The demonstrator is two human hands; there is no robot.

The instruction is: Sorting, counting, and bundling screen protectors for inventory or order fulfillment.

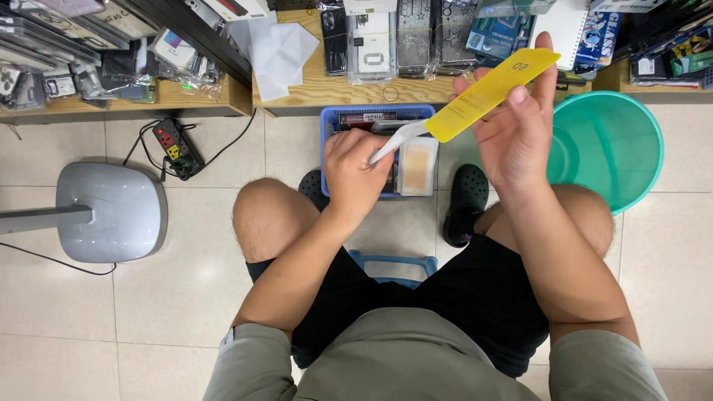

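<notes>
The right hand (516, 130) is raised, palm open and fingers spread loosely, with a yellow strip (490, 93) lying slantwise across the fingers and thumb; the grip is light, fingers apart rather than clamped. The left hand (355, 172) is curled shut, pinching a white film tab (397, 139) that runs from its knuckles up to the lower end of the yellow strip; the tab and the strip touch there.

Below the hands, between the two black clogs (466, 200), stands one blue basket (377, 113) on the tiled floor; inside it lies a pale rectangular packet (418, 165) with a beige centre, and beside that some dark red-edged packages, partly hidden by the left hand. To the right sits one round green tub (620, 145), just beside the right knee.

Along the top runs a wooden shelf (327, 89); on it, a row of clear flat phone-case packets (371, 41), about four side by side, then blue and teal cardboard boxes (505, 30) further right; loose white paper sheets (278, 52) lie at its left end. A second shelf on the left holds more clear packets (52, 70), too jumbled to count.

On the floor at left lies one black power strip (174, 145) with coloured switches, and one grey stand base (111, 212).
</notes>
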